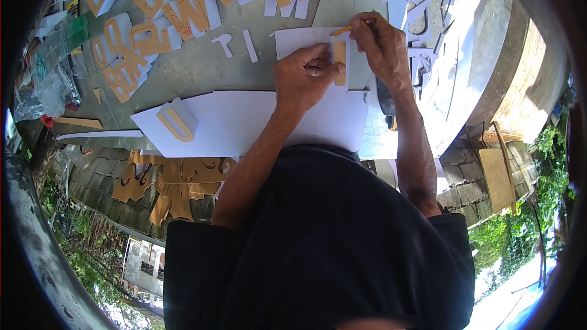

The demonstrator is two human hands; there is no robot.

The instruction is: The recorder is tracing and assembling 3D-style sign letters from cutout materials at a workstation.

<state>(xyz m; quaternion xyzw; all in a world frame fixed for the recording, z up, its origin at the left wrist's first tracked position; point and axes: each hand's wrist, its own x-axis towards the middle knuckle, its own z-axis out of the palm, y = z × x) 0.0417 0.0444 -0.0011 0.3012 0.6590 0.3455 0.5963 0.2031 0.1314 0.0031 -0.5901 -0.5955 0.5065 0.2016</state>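
The right hand (379, 46) pinches a yellow pencil (343, 30) between thumb and fingers, its tip close to the top end of a narrow tan strip (340, 64); the left hand (306, 76) has its fingers curled under and its thumb against the strip's left edge; how firmly it presses I cannot tell. The strip lies lengthwise on a small white sheet (290, 40), nearer that sheet's right edge than its left, with a narrow white margin to the right; the sheet's top edge lies on the grey table (214, 73). Below, a wide white board (244, 122) runs under the left forearm to the table's near edge, close to the person's dark shirt (318, 232); a U-shaped block (176, 122) sits near the board's left end. Left of the small sheet, a slim white bar (251, 46) and a T-shaped piece (224, 44) lie apart, with grey surface showing between them and the sheet; farther up and left, tan-faced letters (183, 12) crowd together. Just beside the right forearm lies a dark object (384, 98), partly hidden; beyond it, white offcuts (422, 36) heap toward the right side.
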